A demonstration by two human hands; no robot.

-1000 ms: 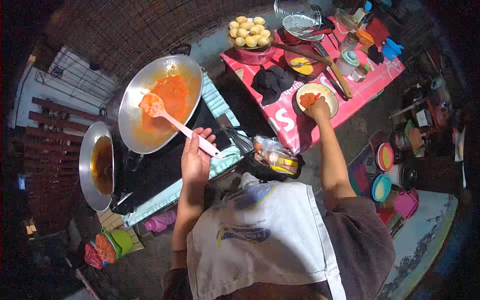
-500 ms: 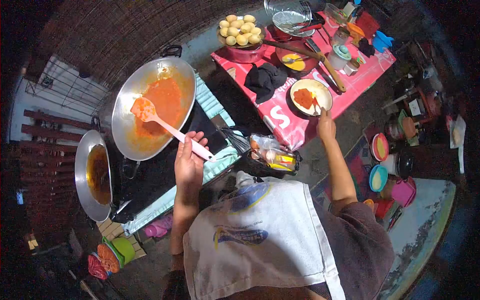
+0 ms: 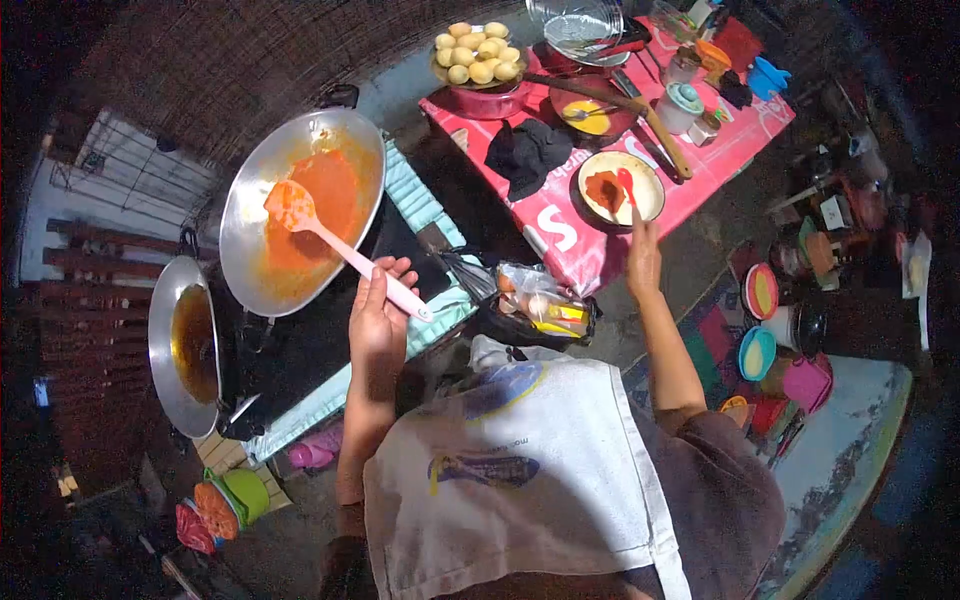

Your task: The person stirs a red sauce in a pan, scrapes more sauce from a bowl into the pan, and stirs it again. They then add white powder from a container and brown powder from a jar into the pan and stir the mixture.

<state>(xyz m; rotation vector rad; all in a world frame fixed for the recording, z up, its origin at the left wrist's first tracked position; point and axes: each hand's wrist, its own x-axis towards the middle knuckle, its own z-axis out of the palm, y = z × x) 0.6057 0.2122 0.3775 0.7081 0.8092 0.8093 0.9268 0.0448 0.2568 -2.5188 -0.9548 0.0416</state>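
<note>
My left hand [image 3: 378, 315] is closed round the handle of a pink spatula [image 3: 345, 248]. The spatula's broad head rests over orange-red sauce [image 3: 335, 190] in a large metal wok [image 3: 243, 240]. At the near rim of a cream bowl [image 3: 648, 180], my right hand [image 3: 643, 262] has its fingers closed on the handle end of a red spoon [image 3: 627, 184]. That spoon lies over the bowl, beside a mound of dark red paste [image 3: 603, 190]. The bowl sits on the pink-covered table [image 3: 690, 192].
A second wok [image 3: 170, 345] with dark oil stands at the left. On the table are a bowl of peeled potatoes or eggs [image 3: 480, 58], a yellow-filled bowl [image 3: 590, 120], a black cloth [image 3: 525, 155] and a wooden-handled tool [image 3: 665, 145]. A packed bag [image 3: 545, 310] hangs below the table's near corner.
The red spoon has shifted up and now shows its red head beside the paste, which has a darker hollow. My right hand has moved slightly left and down. The spatula stays in my left hand.
</note>
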